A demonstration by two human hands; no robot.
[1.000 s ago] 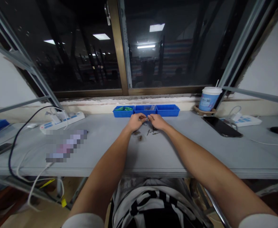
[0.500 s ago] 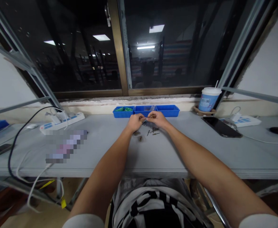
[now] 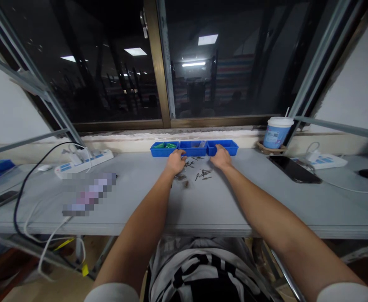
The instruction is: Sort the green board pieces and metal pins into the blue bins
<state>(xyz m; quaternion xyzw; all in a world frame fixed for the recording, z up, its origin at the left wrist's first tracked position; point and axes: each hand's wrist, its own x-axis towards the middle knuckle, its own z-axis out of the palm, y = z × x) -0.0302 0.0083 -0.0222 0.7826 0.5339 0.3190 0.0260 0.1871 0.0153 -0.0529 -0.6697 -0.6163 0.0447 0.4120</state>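
Note:
My left hand is just in front of the left and middle blue bins, its fingers curled; whether it holds anything is too small to tell. My right hand reaches to the front edge of the right blue bin, fingertips over its rim; what they hold, if anything, is hidden. Between the hands, small metal screw-like pieces lie scattered on the grey table. The left bin contains green items, and the middle bin has a clear plastic bag in it.
At the right are a blue cup with a straw, a black phone and a power strip. Another power strip, a blurred-out object and loose cables are at the left. A window rises behind.
My hands were together over the pieces and have parted. The right one has moved right to the right bin, while the left has shifted slightly left. More pieces show between them.

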